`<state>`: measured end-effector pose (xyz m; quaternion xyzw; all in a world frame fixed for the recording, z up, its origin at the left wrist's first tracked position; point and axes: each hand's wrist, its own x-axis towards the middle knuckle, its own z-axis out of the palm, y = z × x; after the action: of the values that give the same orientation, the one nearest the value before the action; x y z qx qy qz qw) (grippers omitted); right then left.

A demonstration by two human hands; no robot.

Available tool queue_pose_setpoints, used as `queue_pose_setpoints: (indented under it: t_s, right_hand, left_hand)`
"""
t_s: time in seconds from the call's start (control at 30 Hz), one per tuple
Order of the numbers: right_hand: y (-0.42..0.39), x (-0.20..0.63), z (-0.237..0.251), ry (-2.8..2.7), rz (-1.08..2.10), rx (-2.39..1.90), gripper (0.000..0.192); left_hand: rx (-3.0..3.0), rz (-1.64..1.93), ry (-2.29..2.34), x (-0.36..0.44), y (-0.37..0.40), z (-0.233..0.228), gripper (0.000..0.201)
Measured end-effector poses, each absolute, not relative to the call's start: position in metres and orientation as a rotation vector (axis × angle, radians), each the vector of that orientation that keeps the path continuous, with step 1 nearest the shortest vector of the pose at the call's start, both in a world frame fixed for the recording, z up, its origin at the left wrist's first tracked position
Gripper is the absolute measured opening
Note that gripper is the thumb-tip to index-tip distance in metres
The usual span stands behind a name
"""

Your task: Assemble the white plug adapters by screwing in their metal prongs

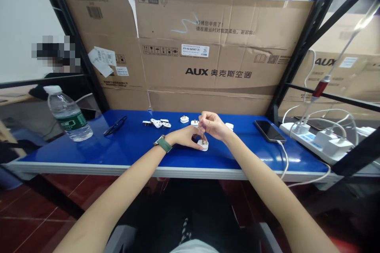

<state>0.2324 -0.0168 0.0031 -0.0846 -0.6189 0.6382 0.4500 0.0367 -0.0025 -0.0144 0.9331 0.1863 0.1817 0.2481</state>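
Note:
On the blue tabletop, a white power plug (203, 146) sits with its metal prongs facing up. My left hand (187, 136), with a green-strapped watch on the wrist, is closed on the plug's side and steadies it. Just above it, my right hand (214, 125) pinches a thin screwdriver (204, 136), whose shaft points down at the plug; its handle is mostly hidden by the fingers. Behind my hands stand another white plug (184, 119) and a partly covered one (194, 123). A white piece (229, 125) lies behind my right wrist.
Several white plug parts (157, 123) lie left of my hands. Farther left are black glasses (115, 125) and a water bottle (70, 116). To the right are a phone (269, 131) on a cable and a power strip (316, 142). A cardboard sheet (166, 77) walls the back.

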Motion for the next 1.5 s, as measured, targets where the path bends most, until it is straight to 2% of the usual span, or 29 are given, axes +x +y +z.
queue_pose_setpoints:
  t_s: [0.3, 0.57, 1.0, 1.33, 1.5]
  right_hand:
    - [-0.012, 0.235, -0.002, -1.685, 1.641, -0.208, 0.040]
    - [-0.026, 0.236, 0.009, -1.631, 1.818, -0.133, 0.028]
    - [-0.015, 0.234, 0.000, -1.644, 1.578, -0.186, 0.037]
    - [-0.027, 0.233, 0.010, -1.548, 1.743, -0.179, 0.033]
    - [-0.026, 0.234, 0.008, -1.525, 1.646, -0.185, 0.037]
  left_hand:
    - [2.471, 0.523, 0.491, 0.037, -0.002, -0.017, 0.041]
    - [2.468, 0.499, 0.464, 0.037, -0.003, -0.016, 0.041]
    - [2.543, 0.479, 0.535, 0.036, -0.001, -0.017, 0.037]
    - [2.552, 0.475, 0.551, 0.037, -0.003, -0.013, 0.041]
    - [2.560, 0.434, 0.551, 0.036, -0.003, -0.012, 0.039]
